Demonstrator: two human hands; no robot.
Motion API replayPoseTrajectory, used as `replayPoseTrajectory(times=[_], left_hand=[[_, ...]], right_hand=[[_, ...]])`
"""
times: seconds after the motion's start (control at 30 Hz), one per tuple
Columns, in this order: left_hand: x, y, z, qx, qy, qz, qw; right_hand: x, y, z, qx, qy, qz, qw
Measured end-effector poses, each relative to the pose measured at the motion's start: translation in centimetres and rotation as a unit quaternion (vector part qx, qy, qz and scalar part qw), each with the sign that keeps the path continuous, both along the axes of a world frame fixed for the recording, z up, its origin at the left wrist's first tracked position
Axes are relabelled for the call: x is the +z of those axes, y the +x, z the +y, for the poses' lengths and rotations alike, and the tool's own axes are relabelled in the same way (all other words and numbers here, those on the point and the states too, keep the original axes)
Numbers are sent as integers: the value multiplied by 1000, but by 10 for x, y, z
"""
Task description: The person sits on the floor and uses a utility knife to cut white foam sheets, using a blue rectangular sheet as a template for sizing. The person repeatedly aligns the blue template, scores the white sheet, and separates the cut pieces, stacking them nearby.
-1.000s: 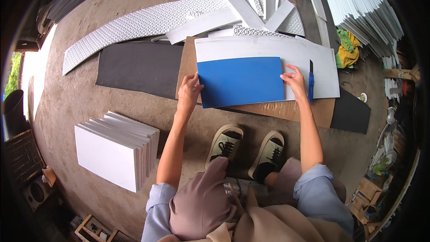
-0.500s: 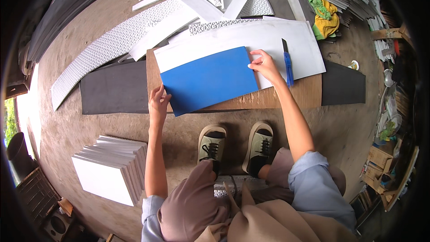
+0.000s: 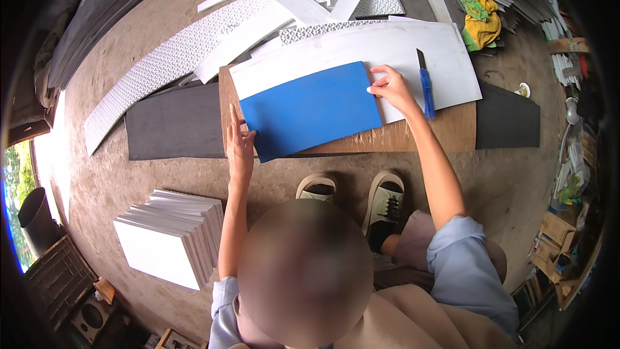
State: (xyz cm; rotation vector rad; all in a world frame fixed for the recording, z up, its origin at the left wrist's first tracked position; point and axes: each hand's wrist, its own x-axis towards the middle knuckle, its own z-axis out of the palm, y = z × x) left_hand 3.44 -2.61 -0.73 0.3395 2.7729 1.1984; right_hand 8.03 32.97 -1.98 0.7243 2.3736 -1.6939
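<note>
A blue rectangular sheet (image 3: 313, 111) lies tilted over a larger white sheet (image 3: 426, 45) on a wooden board (image 3: 455, 134). My right hand (image 3: 394, 90) pinches the blue sheet's right edge near its upper corner. At the lower left corner, my left hand (image 3: 239, 152) holds the edge with its thumb on the sheet, the index finger pointing upward. Just right of my right hand, a blue utility knife (image 3: 426, 87) with a dark blade rests on the white sheet.
White and textured offcuts (image 3: 174, 45) pile beyond the board. A dark sheet (image 3: 171, 123) sticks out beneath it. Stacked white sheets (image 3: 161, 245) stand on the floor at left. Yellow and green cloths (image 3: 481, 22) lie far right. A blurred round patch covers my lap.
My left index finger has lifted and straightened along the board's edge. My right hand keeps its pinch. The whole view has shifted slightly, the scene sitting farther right.
</note>
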Motion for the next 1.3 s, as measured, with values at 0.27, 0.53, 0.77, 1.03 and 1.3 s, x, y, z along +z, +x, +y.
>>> replayPoseTrajectory(times=[0.27, 0.53, 0.77, 1.03, 1.3], left_hand=[[11, 32, 36, -213, -208, 106, 949], [2, 26, 170, -363, -227, 180, 886], [8, 31, 188, -349, -251, 178, 885], [-22, 34, 38, 81, -255, 121, 956], [-17, 36, 26, 169, -128, 61, 975]], right_hand=[[0, -2, 0, 8, 38, -23, 999], [0, -1, -3, 14, 23, 0, 1000], [-15, 1, 2, -4, 23, 25, 999], [-4, -3, -8, 0, -22, 23, 1000], [-6, -2, -6, -8, -1, -12, 1000]])
